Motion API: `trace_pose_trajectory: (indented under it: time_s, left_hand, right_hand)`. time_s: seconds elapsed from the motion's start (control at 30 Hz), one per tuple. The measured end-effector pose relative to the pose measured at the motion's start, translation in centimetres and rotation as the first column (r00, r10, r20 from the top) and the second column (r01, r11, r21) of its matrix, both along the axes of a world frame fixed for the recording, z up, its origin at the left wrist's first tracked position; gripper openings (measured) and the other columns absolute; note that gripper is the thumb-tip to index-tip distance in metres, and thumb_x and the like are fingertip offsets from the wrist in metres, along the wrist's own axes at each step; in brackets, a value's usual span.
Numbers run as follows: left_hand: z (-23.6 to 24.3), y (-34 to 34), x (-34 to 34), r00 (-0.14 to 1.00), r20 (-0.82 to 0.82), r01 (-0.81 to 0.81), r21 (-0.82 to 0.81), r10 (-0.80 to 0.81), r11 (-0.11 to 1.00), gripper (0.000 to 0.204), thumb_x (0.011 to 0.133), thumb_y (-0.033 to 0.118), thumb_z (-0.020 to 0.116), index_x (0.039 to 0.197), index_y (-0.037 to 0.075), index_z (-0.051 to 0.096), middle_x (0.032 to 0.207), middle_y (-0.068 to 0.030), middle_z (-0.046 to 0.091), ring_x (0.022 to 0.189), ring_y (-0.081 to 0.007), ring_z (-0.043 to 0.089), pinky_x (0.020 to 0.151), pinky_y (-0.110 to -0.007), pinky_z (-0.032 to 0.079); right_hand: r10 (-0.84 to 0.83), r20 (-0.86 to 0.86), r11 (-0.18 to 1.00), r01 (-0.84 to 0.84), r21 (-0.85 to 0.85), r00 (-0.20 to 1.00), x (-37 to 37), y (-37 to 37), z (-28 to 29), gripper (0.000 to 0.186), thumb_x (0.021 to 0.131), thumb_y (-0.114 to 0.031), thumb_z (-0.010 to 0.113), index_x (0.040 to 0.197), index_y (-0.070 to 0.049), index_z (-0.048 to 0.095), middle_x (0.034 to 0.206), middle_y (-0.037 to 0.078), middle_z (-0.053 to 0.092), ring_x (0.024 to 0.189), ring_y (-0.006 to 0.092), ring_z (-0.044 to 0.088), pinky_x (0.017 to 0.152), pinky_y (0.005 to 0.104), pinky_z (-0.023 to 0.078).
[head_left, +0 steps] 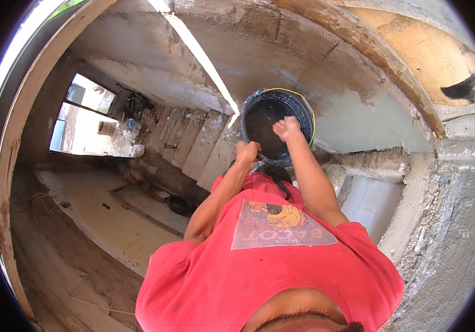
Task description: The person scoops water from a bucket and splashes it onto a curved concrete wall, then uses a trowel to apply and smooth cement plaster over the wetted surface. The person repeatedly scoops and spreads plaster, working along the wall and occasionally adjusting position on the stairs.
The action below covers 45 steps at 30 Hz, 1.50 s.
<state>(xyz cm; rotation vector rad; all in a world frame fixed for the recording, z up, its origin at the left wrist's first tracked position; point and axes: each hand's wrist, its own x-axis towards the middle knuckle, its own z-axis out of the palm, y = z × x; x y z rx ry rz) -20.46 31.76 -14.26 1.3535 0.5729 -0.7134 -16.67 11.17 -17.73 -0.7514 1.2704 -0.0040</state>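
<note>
A black bucket (252, 108) with a yellow edge along its rim is in front of my body, its inside smeared with grey. Dark brownish-grey contents, perhaps murky water, show within it. My left hand (247, 150) is closed on the near left part of the bucket's rim. Over the bucket's opening, toward its right side, hangs my right hand (287, 128). Its fingers are curled, and whatever they may hold is hidden.
Concrete stairs (200, 145) go down to the left, toward a bright doorway (85, 126). Ahead is a wall with a smooth patch of wet grey plaster (367, 122). A wooden beam (13, 133) stands at the far left, and a pale recess (367, 202) is at the right.
</note>
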Motion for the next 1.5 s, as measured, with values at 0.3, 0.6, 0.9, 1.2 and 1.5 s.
trace_pose_trajectory:
  time_s: [0.3, 0.6, 0.9, 1.2, 1.5]
  left_hand:
    - [3.2, 0.6, 0.1, 0.994, 0.032, -0.101, 0.012, 0.1, 0.995, 0.026, 0.07, -0.003, 0.063, 0.092, -0.016, 0.061, 0.088, -0.0225, 0.064, 0.071, -0.0322, 0.065, 0.053, -0.044, 0.053]
    - [3.1, 1.8, 0.8, 0.998, 0.012, -0.059, -0.035, 0.06, 0.998, 0.029, 0.072, -0.003, 0.062, 0.098, -0.017, 0.059, 0.099, -0.0255, 0.062, 0.076, -0.0345, 0.065, 0.059, -0.049, 0.056]
    - [2.5, 2.2, 1.0, 0.994, -0.002, -0.109, 0.07, 0.109, 0.992, 0.028, 0.071, -0.003, 0.063, 0.096, -0.014, 0.061, 0.091, -0.021, 0.062, 0.078, -0.0335, 0.065, 0.06, -0.047, 0.056]
    - [3.0, 2.8, 0.9, 0.989, -0.005, -0.148, -0.059, 0.148, 0.987, 0.029, 0.073, -0.003, 0.061, 0.099, -0.014, 0.06, 0.095, -0.0221, 0.063, 0.079, -0.0325, 0.066, 0.061, -0.046, 0.058]
    - [2.6, 3.5, 1.4, 0.987, 0.014, -0.162, 0.029, 0.161, 0.986, 0.023, 0.072, -0.001, 0.063, 0.091, -0.013, 0.062, 0.087, -0.0193, 0.062, 0.074, -0.0313, 0.064, 0.061, -0.048, 0.056]
  right_hand:
    - [-0.139, 0.552, 0.949, -0.047, 0.31, 0.822, 6.7, 3.3, 9.7, 0.051, 0.11, -0.029, 0.033, 0.139, 0.012, 0.043, 0.136, 0.031, 0.057, 0.129, 0.0458, 0.056, 0.109, 0.0563, 0.049]
    - [0.186, 0.501, 0.974, -0.092, -0.206, 0.846, 10.3, 1.8, 12.7, 0.045, 0.105, -0.028, 0.043, 0.129, 0.008, 0.051, 0.125, 0.023, 0.063, 0.116, 0.0357, 0.065, 0.099, 0.0449, 0.056]
    - [0.017, -0.094, 0.983, 0.0, 0.182, 0.995, 1.5, 4.6, -2.8, 0.054, 0.106, -0.03, 0.038, 0.144, 0.008, 0.04, 0.143, 0.027, 0.049, 0.131, 0.0416, 0.052, 0.109, 0.056, 0.044]
    - [0.082, 0.807, 0.985, -0.168, 0.022, 0.585, 18.2, 4.5, 21.1, 0.057, 0.108, -0.029, 0.038, 0.15, 0.01, 0.032, 0.152, 0.026, 0.044, 0.141, 0.0388, 0.046, 0.116, 0.0491, 0.042]
    - [0.166, -0.087, 0.986, -0.168, -0.012, 0.982, 5.3, 5.5, -2.5, 0.042, 0.101, -0.027, 0.047, 0.118, 0.01, 0.054, 0.116, 0.022, 0.06, 0.103, 0.0354, 0.064, 0.09, 0.0517, 0.054]
